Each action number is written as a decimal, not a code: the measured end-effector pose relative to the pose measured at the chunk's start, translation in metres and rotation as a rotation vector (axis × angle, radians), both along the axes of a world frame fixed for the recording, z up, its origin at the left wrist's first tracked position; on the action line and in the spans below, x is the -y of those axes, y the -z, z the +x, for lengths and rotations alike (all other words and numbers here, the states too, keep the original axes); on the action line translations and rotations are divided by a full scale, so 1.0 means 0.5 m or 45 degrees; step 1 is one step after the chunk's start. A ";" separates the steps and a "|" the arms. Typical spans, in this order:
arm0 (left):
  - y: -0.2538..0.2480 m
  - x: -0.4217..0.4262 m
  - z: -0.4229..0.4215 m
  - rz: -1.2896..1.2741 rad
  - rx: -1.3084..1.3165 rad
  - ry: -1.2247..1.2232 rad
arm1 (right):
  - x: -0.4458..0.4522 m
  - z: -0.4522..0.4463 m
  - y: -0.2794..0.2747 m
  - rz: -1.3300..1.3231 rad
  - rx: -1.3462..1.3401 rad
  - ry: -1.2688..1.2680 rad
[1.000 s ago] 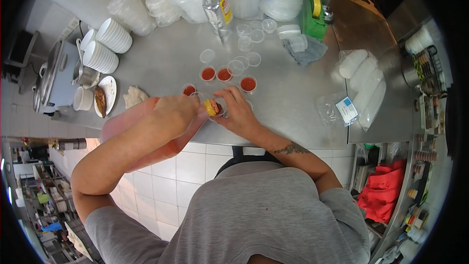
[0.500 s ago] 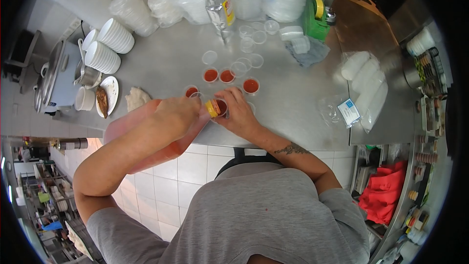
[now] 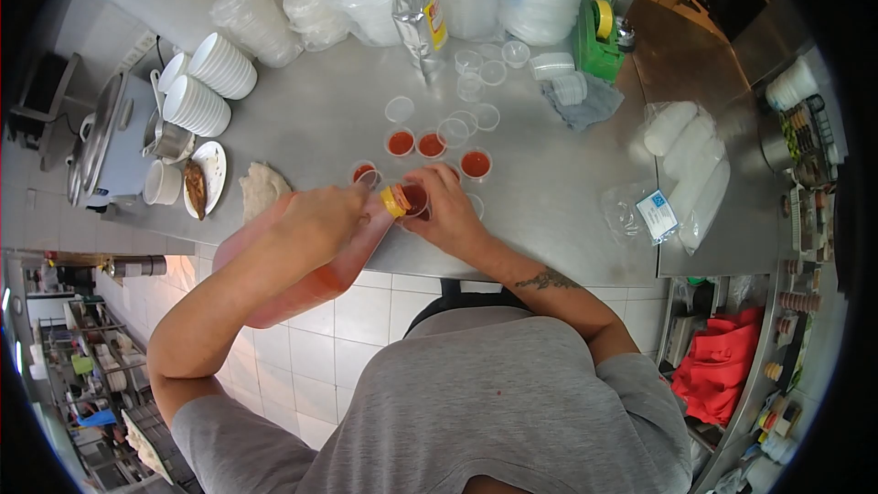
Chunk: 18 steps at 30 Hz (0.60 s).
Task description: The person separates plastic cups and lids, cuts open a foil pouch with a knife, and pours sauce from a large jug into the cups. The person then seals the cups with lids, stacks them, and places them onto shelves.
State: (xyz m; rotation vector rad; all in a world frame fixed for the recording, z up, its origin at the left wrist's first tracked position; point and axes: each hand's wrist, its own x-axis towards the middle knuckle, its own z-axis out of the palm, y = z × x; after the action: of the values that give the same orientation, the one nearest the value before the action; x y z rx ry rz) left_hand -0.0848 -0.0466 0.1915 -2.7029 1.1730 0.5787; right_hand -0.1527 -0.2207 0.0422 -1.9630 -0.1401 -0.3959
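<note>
My left hand is closed around the upper part of a large clear plastic jug of red-orange sauce. The jug lies tilted, its yellow-rimmed mouth against a small clear portion cup. Fingers of my right hand wrap round that cup, which has dark red sauce in it. Just beyond my hands stand filled sauce cups; another filled cup is partly hidden by my left hand. Loose clear lids lie behind them.
On the steel counter are a plate with brown food, stacked white tubs, a foil-like bottle, a green tape dispenser, a grey cloth and bagged white rolls. The counter's front edge runs under my forearms.
The jug and my left arm have shifted slightly right, with the jug's mouth still at the cup. My right hand holds the cup as before. The whole view has shifted a little.
</note>
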 end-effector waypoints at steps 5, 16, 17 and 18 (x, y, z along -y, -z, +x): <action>0.003 -0.003 0.008 -0.045 -0.106 -0.189 | 0.007 0.004 -0.009 0.042 -0.031 0.012; 0.021 -0.033 -0.006 -0.353 -0.128 -0.294 | 0.019 0.014 -0.032 0.015 -0.088 -0.018; 0.022 -0.033 -0.006 -0.353 -0.120 -0.297 | 0.019 0.013 -0.033 0.020 -0.108 -0.022; 0.023 -0.033 -0.007 -0.353 -0.112 -0.300 | 0.019 0.013 -0.035 0.016 -0.117 -0.023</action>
State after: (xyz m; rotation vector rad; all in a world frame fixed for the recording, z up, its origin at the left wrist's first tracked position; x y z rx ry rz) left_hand -0.0885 -0.0299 0.1801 -3.1100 1.0288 0.6117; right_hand -0.1463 -0.2303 0.0596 -1.9621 -0.0964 -0.2937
